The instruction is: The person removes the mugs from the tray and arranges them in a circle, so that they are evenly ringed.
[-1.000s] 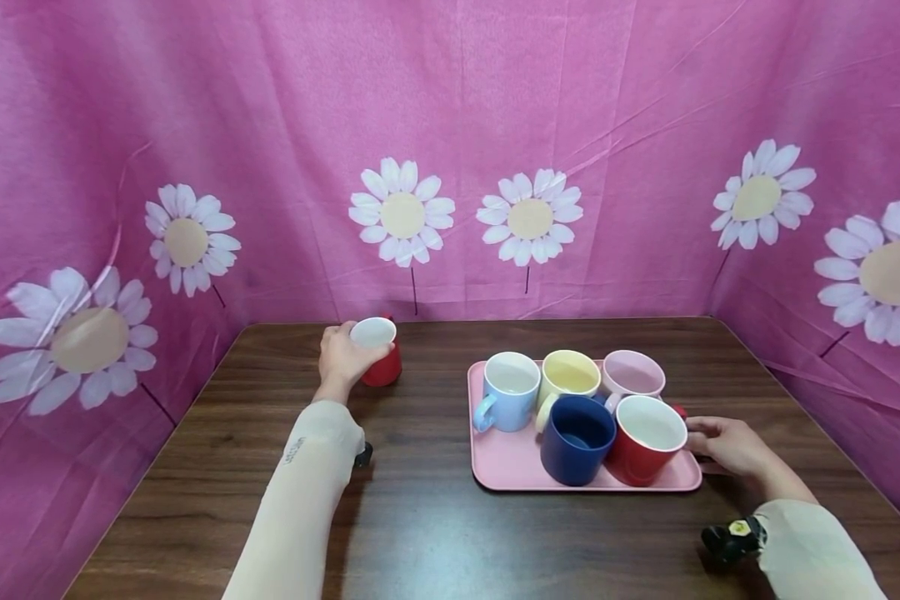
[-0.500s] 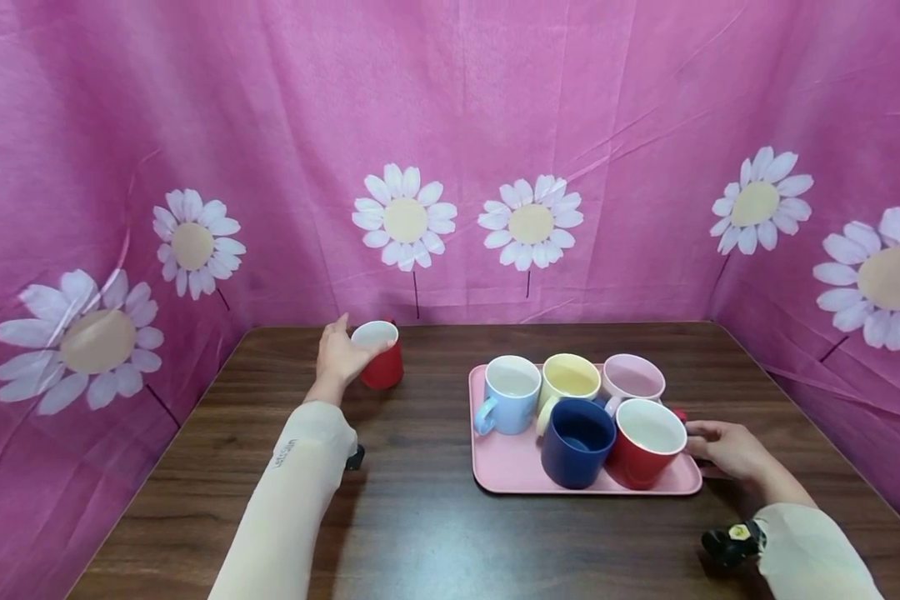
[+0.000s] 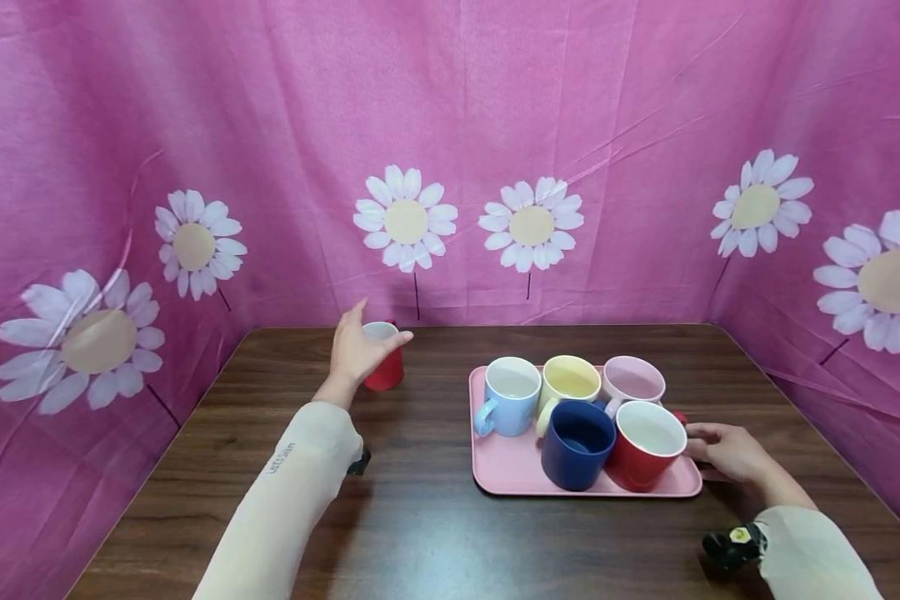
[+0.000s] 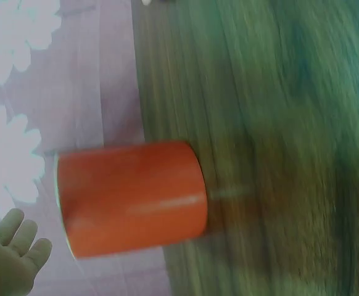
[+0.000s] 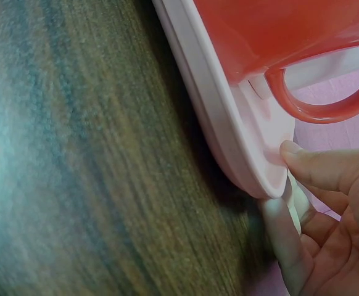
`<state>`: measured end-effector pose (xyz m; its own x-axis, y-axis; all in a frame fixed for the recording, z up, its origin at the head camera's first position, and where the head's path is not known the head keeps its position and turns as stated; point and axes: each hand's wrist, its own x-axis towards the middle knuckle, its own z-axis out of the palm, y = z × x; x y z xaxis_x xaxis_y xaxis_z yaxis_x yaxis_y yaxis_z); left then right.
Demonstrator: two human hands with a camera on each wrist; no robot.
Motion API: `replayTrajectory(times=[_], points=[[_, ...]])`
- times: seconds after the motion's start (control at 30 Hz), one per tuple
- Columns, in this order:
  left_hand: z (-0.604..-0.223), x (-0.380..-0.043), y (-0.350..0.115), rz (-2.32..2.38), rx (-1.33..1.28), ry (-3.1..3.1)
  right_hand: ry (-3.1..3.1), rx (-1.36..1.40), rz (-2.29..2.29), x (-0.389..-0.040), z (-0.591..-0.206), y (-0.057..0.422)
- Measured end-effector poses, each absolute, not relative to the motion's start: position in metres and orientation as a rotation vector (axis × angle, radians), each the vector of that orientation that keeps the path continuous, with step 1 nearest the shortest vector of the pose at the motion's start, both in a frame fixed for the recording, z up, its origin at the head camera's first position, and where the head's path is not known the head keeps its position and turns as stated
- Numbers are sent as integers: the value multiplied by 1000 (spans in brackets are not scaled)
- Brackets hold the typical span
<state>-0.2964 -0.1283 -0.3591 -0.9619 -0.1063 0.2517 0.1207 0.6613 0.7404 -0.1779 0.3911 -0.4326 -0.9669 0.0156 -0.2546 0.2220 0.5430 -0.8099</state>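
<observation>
A red mug (image 3: 387, 372) with a white inside stands upright on the table at the back left. My left hand (image 3: 356, 348) is in front of it with thumb and fingers spread. In the left wrist view a gap shows between that hand's fingers (image 4: 24, 237) and the mug's side. My right hand (image 3: 731, 450) holds the right end of a pink tray (image 3: 506, 467), thumb on the rim and fingers underneath. On the tray stand a light blue mug (image 3: 510, 400), a yellow mug (image 3: 568, 379), a pink mug (image 3: 633, 377), a dark blue mug (image 3: 577, 446) and another red mug (image 3: 641, 458).
Everything rests on a dark wood-grain table (image 3: 420, 517). A pink curtain (image 3: 465, 100) printed with white daisies hangs behind it and along both sides. The second red mug's handle (image 5: 327, 117) juts out above the tray's end, close to my right hand.
My left hand, first around the single red mug, has opened wider and shifted, now spread in front of it. The mug stays standing there. My right hand still holds the tray's end.
</observation>
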Motion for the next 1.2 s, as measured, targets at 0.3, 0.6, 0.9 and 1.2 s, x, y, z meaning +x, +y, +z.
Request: replayTrajectory(times=[0.3, 0.6, 0.9, 1.2], points=[[-354, -283, -88, -1167, -246, -2590, 2567, 208, -1378, -178, -432, 391], [-349, -263, -45, -1104, -431, -2625, 2554, 207, -1397, -177, -433, 392], [-347, -242, -13, -1086, -562, -2679, 2553, 206, -1381, -176, -429, 391], [-349, -218, 17, -1088, -701, -2683, 2556, 202, -1384, -177, -430, 391]])
